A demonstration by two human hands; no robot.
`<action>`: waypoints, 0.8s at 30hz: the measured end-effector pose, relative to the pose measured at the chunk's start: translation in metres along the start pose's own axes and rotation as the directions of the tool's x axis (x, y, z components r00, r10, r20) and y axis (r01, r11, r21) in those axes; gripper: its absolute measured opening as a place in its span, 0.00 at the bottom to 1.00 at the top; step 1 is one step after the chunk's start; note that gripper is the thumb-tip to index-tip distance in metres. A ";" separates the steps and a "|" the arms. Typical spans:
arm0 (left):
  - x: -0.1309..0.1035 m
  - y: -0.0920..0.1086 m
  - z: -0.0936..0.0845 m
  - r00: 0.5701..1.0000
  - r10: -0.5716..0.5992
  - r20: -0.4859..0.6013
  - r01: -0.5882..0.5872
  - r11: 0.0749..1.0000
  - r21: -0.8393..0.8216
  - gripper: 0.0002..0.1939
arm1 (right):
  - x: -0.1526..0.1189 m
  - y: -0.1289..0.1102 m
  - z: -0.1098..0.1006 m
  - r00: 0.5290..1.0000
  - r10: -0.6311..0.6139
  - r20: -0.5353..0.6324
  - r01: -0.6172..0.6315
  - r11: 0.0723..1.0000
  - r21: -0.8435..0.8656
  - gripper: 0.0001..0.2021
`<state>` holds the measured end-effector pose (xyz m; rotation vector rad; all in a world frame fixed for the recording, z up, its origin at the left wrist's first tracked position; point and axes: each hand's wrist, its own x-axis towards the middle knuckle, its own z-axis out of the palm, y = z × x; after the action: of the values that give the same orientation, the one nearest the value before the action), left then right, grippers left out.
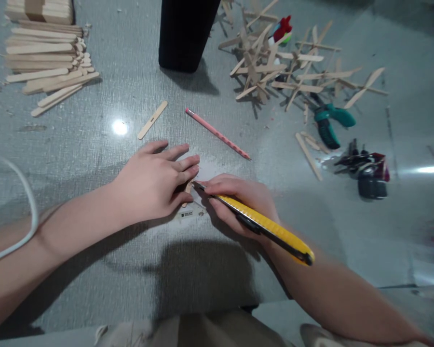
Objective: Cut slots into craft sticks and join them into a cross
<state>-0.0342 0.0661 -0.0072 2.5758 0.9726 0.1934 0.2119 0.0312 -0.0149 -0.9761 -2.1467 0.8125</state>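
Note:
Under the thumb and fingertips of my left hand [155, 180], a wooden craft stick [188, 189] is pinned against the tabletop. Much of that stick is covered by the hand. My right hand [238, 200] grips a yellow utility knife [265, 221], its blade tip touching or just above the stick beside my left thumb. Beneath the stick lies a pale sheet or patch, with a small white label [186, 214] near it. Just beyond my hands are another craft stick [152, 119] with a dark slot in its middle and a pink pencil [219, 134].
Stacked craft sticks [43, 58] lie at the back left. A black container [186, 36] stands at the back middle. Crossed-stick assemblies [264, 67] spread over the back right, near green-handled pliers [332, 118] and dark clips [372, 183]. A white cable [27, 197] crosses my left forearm.

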 end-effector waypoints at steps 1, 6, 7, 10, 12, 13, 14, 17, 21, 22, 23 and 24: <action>0.000 0.000 0.000 1.000 0.000 0.004 0.000 1.000 -0.003 0.27 | 0.000 0.000 0.000 1.000 0.003 0.002 -0.003 1.000 0.002 0.10; 0.000 0.000 0.000 1.000 0.015 -0.013 -0.015 1.000 -0.013 0.26 | 0.001 0.001 0.002 0.999 0.040 0.017 -0.041 0.999 0.034 0.10; 0.000 0.000 0.000 1.000 0.018 -0.020 -0.018 1.000 -0.013 0.26 | 0.001 0.001 0.002 0.999 0.043 0.018 -0.044 0.998 0.036 0.09; -0.001 -0.001 0.001 0.999 0.020 -0.032 -0.020 1.000 -0.018 0.25 | 0.002 0.000 0.002 0.998 0.055 0.030 -0.056 0.998 0.034 0.10; -0.001 0.000 0.001 0.999 0.012 -0.035 -0.013 0.999 -0.030 0.24 | 0.002 -0.001 0.002 0.997 0.061 0.045 -0.063 0.997 0.039 0.11; -0.001 0.000 0.001 0.999 0.005 -0.032 -0.006 0.999 -0.036 0.24 | 0.003 -0.002 0.001 0.997 0.060 0.051 -0.062 0.997 0.044 0.11; -0.001 0.000 0.000 1.000 -0.002 -0.027 0.001 0.999 -0.041 0.24 | 0.003 -0.003 0.000 0.997 0.060 0.058 -0.062 0.997 0.048 0.12; -0.001 0.001 -0.001 1.000 -0.013 -0.008 0.013 0.999 -0.035 0.24 | 0.004 -0.004 -0.001 0.996 0.056 0.066 -0.060 0.997 0.048 0.12; -0.001 0.001 -0.001 1.000 -0.007 -0.009 0.007 0.999 -0.037 0.24 | 0.003 -0.002 0.000 0.999 0.032 0.041 -0.034 0.998 0.054 0.11; -0.001 0.000 -0.001 1.000 -0.003 -0.016 0.002 0.999 -0.048 0.23 | 0.002 -0.001 0.000 0.999 0.025 0.027 -0.027 0.997 0.072 0.11; -0.002 -0.002 0.000 1.000 0.004 -0.027 -0.006 0.998 -0.061 0.22 | 0.000 0.000 -0.001 1.000 0.021 0.008 -0.021 0.995 0.096 0.11; -0.002 -0.003 0.001 0.999 0.011 -0.039 -0.014 0.997 -0.073 0.22 | -0.003 0.001 -0.001 1.000 0.020 -0.016 -0.018 0.993 0.119 0.11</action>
<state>-0.0371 0.0669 -0.0094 2.5202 0.9454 0.2774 0.2145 0.0299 -0.0158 -0.9402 -2.0518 0.9272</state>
